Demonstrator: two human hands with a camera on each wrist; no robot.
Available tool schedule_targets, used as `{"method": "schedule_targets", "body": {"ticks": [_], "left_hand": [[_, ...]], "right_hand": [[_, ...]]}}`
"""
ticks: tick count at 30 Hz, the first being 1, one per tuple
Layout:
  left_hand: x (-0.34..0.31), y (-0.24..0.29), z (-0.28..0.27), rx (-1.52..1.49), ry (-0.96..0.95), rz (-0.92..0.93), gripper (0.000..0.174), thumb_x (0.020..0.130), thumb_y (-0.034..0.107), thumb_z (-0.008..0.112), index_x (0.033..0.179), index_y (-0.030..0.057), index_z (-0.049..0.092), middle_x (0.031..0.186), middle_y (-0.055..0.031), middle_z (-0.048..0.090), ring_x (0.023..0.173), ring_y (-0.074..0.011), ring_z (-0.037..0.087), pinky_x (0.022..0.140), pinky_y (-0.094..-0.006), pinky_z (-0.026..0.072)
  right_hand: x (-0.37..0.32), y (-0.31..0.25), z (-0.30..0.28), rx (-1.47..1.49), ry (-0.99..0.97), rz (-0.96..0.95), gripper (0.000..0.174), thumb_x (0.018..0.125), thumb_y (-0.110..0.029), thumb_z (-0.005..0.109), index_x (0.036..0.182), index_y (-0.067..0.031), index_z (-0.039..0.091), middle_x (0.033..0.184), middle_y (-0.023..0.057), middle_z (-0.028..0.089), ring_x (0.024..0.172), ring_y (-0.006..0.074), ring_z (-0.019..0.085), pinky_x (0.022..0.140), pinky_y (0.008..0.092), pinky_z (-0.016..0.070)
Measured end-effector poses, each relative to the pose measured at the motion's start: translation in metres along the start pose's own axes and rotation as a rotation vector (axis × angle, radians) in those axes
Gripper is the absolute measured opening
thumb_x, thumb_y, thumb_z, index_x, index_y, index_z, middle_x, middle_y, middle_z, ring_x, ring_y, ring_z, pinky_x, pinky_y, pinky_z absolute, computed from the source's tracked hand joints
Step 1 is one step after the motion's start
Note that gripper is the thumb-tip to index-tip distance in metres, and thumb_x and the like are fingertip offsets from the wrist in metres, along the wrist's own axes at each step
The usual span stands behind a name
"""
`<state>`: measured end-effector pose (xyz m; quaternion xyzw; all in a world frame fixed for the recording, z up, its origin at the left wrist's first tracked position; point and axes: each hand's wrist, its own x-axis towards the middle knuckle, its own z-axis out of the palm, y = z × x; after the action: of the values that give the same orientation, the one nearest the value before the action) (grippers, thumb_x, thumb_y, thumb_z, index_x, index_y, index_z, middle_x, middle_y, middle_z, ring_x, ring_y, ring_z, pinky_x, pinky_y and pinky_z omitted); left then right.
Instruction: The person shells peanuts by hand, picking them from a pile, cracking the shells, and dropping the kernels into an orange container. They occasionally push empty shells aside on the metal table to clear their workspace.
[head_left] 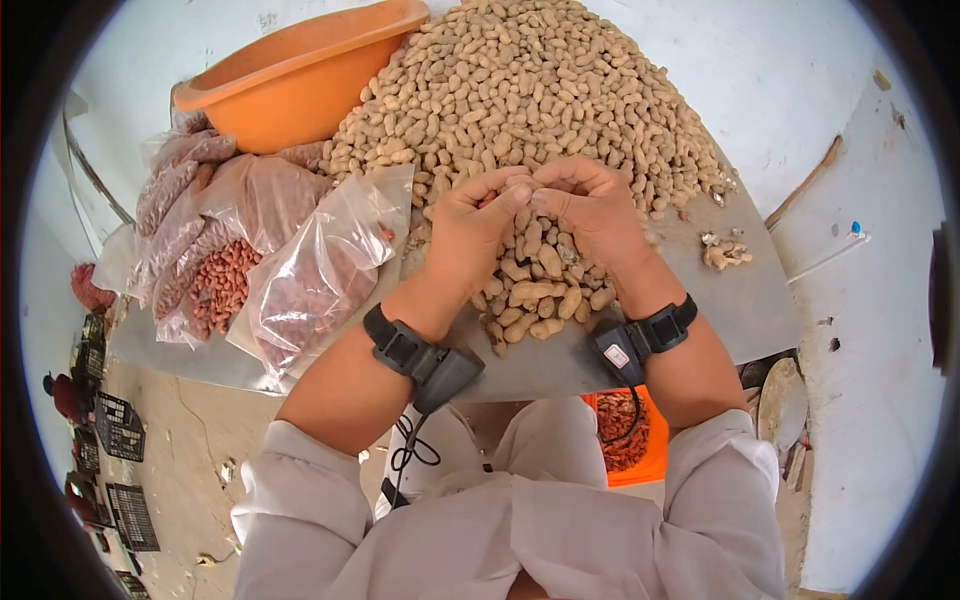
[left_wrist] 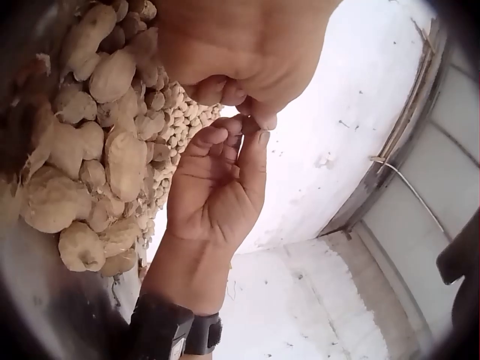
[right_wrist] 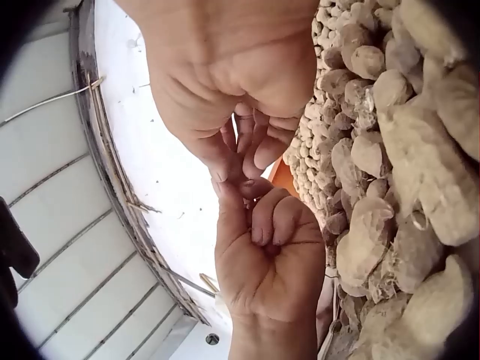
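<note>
In the head view the left hand [head_left: 470,235] and right hand [head_left: 595,215] meet fingertip to fingertip over the peanuts. Thumbs and forefingers pinch a small peanut [head_left: 521,181], mostly hidden by the fingers. A bit of red shows by the left hand's curled fingers. Below the hands lies a small heap of unshelled peanuts [head_left: 535,292]; behind them rises a large pile [head_left: 520,90]. The left wrist view shows the right hand [left_wrist: 214,191] reaching up to the left hand [left_wrist: 244,45]. In the right wrist view the left hand [right_wrist: 274,251] touches the right hand [right_wrist: 232,75] at the fingertips.
An orange basin [head_left: 290,85] stands at the back left of the metal table [head_left: 700,300]. Bags of red kernels [head_left: 225,285] and a clear plastic bag [head_left: 320,270] lie at left. Shell scraps [head_left: 725,253] sit at right. An orange container [head_left: 652,465] is below the table edge.
</note>
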<state>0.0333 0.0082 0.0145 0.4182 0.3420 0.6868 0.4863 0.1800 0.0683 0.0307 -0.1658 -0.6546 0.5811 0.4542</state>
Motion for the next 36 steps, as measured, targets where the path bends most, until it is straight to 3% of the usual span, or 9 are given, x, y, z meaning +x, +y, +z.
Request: {"method": "schedule_targets", "body": {"ticks": [8, 13, 16, 20, 25, 28, 29, 31, 36], "left_hand": [[0.0, 0.003, -0.006, 0.249, -0.075, 0.099, 0.016, 0.086, 0.015, 0.062, 0.091, 0.0002, 0.065, 0.072, 0.0019, 0.059, 0.06, -0.0019, 0.046, 0.051, -0.0174, 0.0363], [0.001, -0.003, -0.011, 0.262, -0.114, 0.094, 0.015, 0.086, 0.015, 0.062, 0.079, 0.0014, 0.061, 0.069, 0.002, 0.057, 0.06, -0.0025, 0.046, 0.052, -0.0184, 0.0361], [0.002, -0.005, -0.013, 0.312, -0.145, 0.108, 0.013, 0.088, 0.015, 0.06, 0.081, 0.0048, 0.056, 0.068, 0.0, 0.055, 0.055, -0.0033, 0.045, 0.047, -0.017, 0.0329], [0.0, -0.004, -0.008, 0.138, -0.143, 0.046, 0.013, 0.089, 0.014, 0.059, 0.082, 0.0034, 0.056, 0.07, -0.0018, 0.057, 0.057, -0.0062, 0.049, 0.05, -0.0189, 0.0364], [0.003, -0.008, -0.003, -0.167, -0.12, 0.011, 0.012, 0.091, 0.01, 0.053, 0.091, -0.0013, 0.057, 0.081, -0.0063, 0.061, 0.065, -0.0104, 0.057, 0.053, -0.0216, 0.0438], [0.001, -0.006, 0.008, -0.299, 0.012, -0.065, 0.015, 0.093, 0.013, 0.051, 0.095, -0.0011, 0.057, 0.079, -0.0043, 0.058, 0.06, -0.0076, 0.051, 0.05, -0.0202, 0.0399], [0.001, -0.006, 0.006, -0.313, -0.033, -0.089, 0.017, 0.094, 0.015, 0.048, 0.094, -0.0005, 0.057, 0.078, -0.0036, 0.057, 0.058, -0.0072, 0.047, 0.049, -0.0199, 0.0369], [0.0, -0.005, 0.0, -0.343, -0.118, -0.135, 0.023, 0.097, 0.019, 0.043, 0.091, 0.0007, 0.055, 0.074, -0.0023, 0.053, 0.053, -0.0062, 0.039, 0.045, -0.0193, 0.0309], [0.004, -0.006, -0.005, -0.607, -0.147, -0.331, 0.028, 0.097, 0.02, 0.039, 0.09, 0.0009, 0.057, 0.068, -0.0031, 0.05, 0.049, -0.0093, 0.034, 0.044, -0.0217, 0.029]], "right_hand": [[-0.001, 0.001, 0.001, 0.118, -0.077, 0.055, 0.027, 0.078, 0.0, 0.065, 0.105, 0.0023, 0.06, 0.083, 0.0076, 0.064, 0.07, 0.012, 0.061, 0.063, 0.024, 0.0508], [-0.004, -0.01, 0.003, -0.165, -0.177, 0.059, 0.035, 0.079, 0.001, 0.063, 0.113, 0.0002, 0.059, 0.078, 0.0064, 0.063, 0.065, 0.0113, 0.06, 0.059, 0.0236, 0.0504], [-0.004, -0.01, 0.003, -0.213, -0.204, 0.047, 0.033, 0.079, 0.0, 0.062, 0.113, -0.0003, 0.059, 0.075, 0.0063, 0.063, 0.063, 0.0106, 0.06, 0.058, 0.0231, 0.0498], [-0.004, -0.011, 0.006, -0.228, -0.186, 0.054, 0.029, 0.08, 0.0, 0.06, 0.11, 0.0001, 0.06, 0.074, 0.0072, 0.063, 0.062, 0.0102, 0.059, 0.056, 0.0226, 0.0489], [-0.004, 0.003, 0.008, -0.035, -0.044, 0.019, 0.03, 0.081, 0.0, 0.06, 0.111, -0.0008, 0.058, 0.076, 0.0061, 0.062, 0.066, 0.0095, 0.059, 0.058, 0.0223, 0.0482], [-0.001, 0.012, 0.007, 0.01, 0.005, -0.074, 0.032, 0.081, 0.001, 0.061, 0.113, -0.0008, 0.057, 0.079, 0.0047, 0.06, 0.068, 0.0094, 0.058, 0.062, 0.0224, 0.0481], [0.0, 0.013, 0.007, 0.005, 0.019, -0.109, 0.033, 0.08, 0.002, 0.061, 0.113, -0.0006, 0.056, 0.081, 0.0041, 0.06, 0.069, 0.0094, 0.058, 0.063, 0.0226, 0.0481], [-0.001, 0.011, 0.008, -0.13, 0.055, -0.165, 0.033, 0.079, 0.003, 0.061, 0.112, -0.0013, 0.057, 0.082, 0.0039, 0.06, 0.071, 0.0098, 0.058, 0.064, 0.0233, 0.0481], [-0.006, -0.003, 0.012, -0.591, 0.083, -0.364, 0.032, 0.076, 0.003, 0.062, 0.107, -0.0041, 0.061, 0.087, 0.0068, 0.061, 0.075, 0.0141, 0.06, 0.066, 0.0254, 0.0487]]}}
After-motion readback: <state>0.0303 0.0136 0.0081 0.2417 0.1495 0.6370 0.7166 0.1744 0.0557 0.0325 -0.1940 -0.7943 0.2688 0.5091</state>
